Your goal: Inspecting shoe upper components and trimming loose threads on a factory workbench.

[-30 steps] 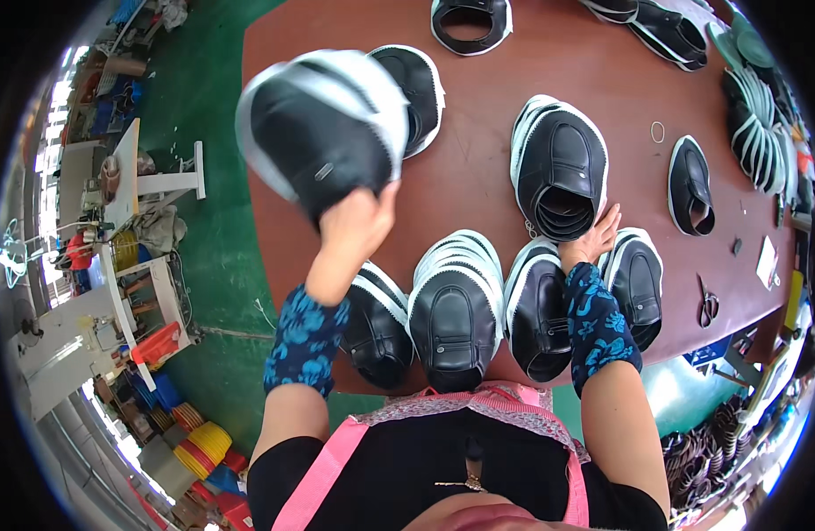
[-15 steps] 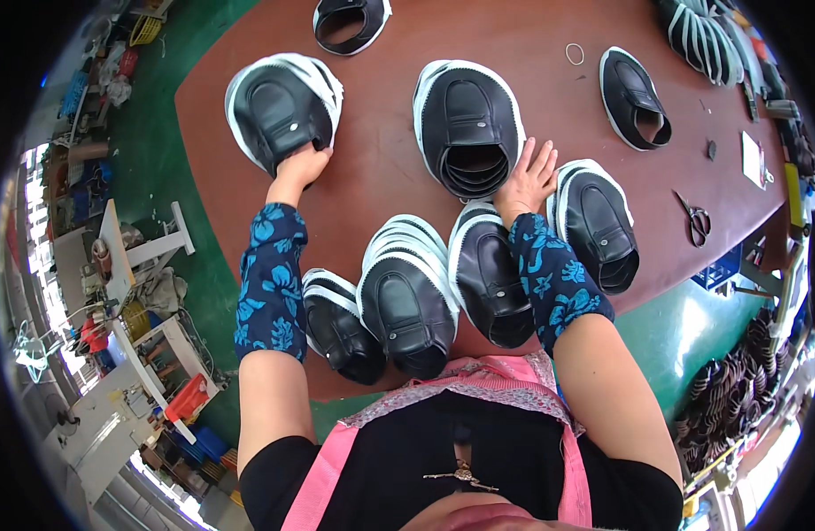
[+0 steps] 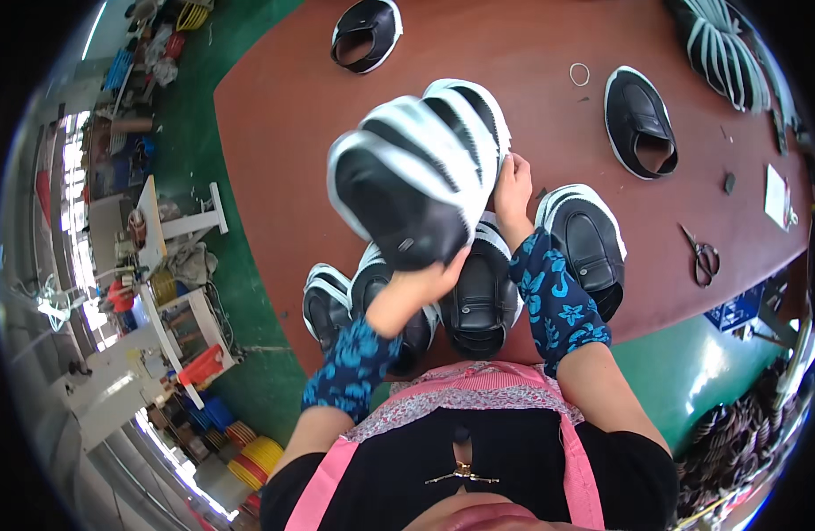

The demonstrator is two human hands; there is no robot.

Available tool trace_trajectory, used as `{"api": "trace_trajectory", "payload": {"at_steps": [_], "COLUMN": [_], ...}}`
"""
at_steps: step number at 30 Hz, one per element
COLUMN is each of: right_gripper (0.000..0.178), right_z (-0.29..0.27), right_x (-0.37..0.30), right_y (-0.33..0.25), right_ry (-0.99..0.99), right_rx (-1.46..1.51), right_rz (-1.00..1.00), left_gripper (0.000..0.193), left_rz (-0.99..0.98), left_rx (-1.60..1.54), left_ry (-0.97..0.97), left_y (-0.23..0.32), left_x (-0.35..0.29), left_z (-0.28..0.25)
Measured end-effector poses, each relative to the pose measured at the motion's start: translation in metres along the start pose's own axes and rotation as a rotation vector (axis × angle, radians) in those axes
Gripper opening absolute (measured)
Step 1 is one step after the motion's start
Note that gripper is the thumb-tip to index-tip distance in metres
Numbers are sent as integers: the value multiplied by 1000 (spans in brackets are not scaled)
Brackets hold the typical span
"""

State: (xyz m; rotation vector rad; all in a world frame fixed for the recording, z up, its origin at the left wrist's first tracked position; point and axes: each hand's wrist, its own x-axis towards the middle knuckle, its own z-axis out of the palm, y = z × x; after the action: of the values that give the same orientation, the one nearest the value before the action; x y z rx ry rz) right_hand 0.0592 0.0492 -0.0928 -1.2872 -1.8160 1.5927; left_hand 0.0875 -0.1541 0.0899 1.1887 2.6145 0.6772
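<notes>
Fanning out in layers above the table (image 3: 283, 177), a stack (image 3: 407, 190) of black shoes with white toothed rims tilts over the near row, its front part blurred. The left hand (image 3: 421, 288) has its fingers clamped on the heel end of the front shoe. The right hand (image 3: 513, 190) lies against the stack's right side, fingers close together; whether they grip cannot be told.

Just below, the row (image 3: 480, 288) of similar shoes lines the table's near edge, partly hidden by the left forearm and the raised stack. Right of the right forearm sits another pile (image 3: 586, 239), toes pointing away. Farther off, one shoe (image 3: 372, 18) rests near the far edge and another (image 3: 637, 106) lies to the right, with a thin loop (image 3: 571, 74) between them. Scissors (image 3: 706, 264) and a white card (image 3: 776, 199) lie near the right edge, above the green floor (image 3: 637, 372).
</notes>
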Motion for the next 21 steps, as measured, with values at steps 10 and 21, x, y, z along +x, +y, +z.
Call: {"api": "trace_trajectory", "payload": {"at_steps": [10,21], "right_gripper": [53,47], "right_z": [5,-36], "right_x": [16,-18], "right_y": [-99,-273], "right_ry": [-574,-464], "right_rx": [522,25], "right_rz": [688,-985], "left_gripper": [67,66], "left_rz": [-339,-477], "left_rx": [117,129], "left_ry": [-959,-949], "left_y": [-6,-1], "left_x": [181,207], "left_z": [-165,-195]}}
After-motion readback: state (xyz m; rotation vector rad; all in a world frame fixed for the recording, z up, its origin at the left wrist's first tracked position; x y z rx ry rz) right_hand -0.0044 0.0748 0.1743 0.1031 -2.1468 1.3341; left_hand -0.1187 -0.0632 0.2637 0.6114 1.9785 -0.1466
